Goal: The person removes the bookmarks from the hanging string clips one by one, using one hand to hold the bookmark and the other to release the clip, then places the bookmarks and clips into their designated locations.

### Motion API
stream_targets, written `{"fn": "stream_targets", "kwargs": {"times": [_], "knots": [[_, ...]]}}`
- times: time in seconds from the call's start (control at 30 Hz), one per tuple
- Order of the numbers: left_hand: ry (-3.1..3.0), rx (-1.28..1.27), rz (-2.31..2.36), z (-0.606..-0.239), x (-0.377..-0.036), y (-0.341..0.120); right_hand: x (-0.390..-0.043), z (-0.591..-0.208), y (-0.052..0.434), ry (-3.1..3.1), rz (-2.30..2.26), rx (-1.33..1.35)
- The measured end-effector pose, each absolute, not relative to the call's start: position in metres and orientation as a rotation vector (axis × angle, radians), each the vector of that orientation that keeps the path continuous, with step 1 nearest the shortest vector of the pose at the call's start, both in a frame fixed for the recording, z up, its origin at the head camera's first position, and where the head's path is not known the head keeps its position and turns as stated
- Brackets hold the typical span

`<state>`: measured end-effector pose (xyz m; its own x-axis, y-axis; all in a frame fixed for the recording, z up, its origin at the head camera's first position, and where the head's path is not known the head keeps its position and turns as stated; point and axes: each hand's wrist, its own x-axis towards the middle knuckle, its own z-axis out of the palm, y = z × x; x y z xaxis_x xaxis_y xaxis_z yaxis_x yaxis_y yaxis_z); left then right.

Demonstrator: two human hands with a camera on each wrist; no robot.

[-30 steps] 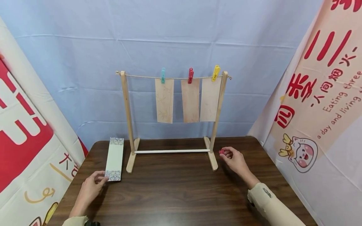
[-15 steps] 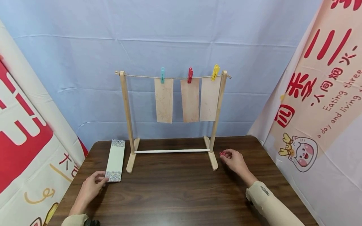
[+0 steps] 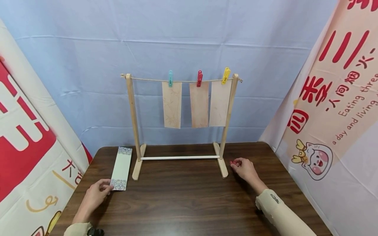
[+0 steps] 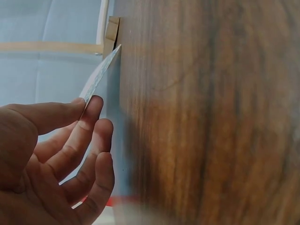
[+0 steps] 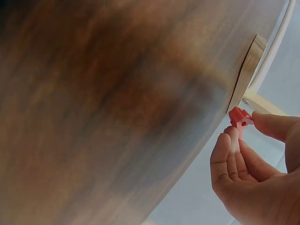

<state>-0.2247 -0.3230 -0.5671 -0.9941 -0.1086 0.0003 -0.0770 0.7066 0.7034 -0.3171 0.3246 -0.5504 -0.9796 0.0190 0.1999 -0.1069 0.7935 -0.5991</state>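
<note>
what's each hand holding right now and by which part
The right hand pinches a small red clip at its end. The left hand pinches the near end of the patterned card.

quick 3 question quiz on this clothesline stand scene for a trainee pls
1. True or false: the right hand pinches a small red clip.
2. How many paper strips hang from the string? A two, B three, C four.
3. Which thing does the left hand touch?

Key
1. True.
2. B: under the teal clip, the red hanging clip and the yellow clip.
3. The patterned card on the table.
</note>
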Motion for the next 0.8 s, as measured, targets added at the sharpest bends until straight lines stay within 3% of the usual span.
{"fn": "stream_targets", "kwargs": {"times": [0.8], "knots": [[-2.930,0.165,-0.989,-0.5625,-0.2240,-0.3202,-0.3208,-0.5575,0.3227,-2.880,0.926,0.020]]}}
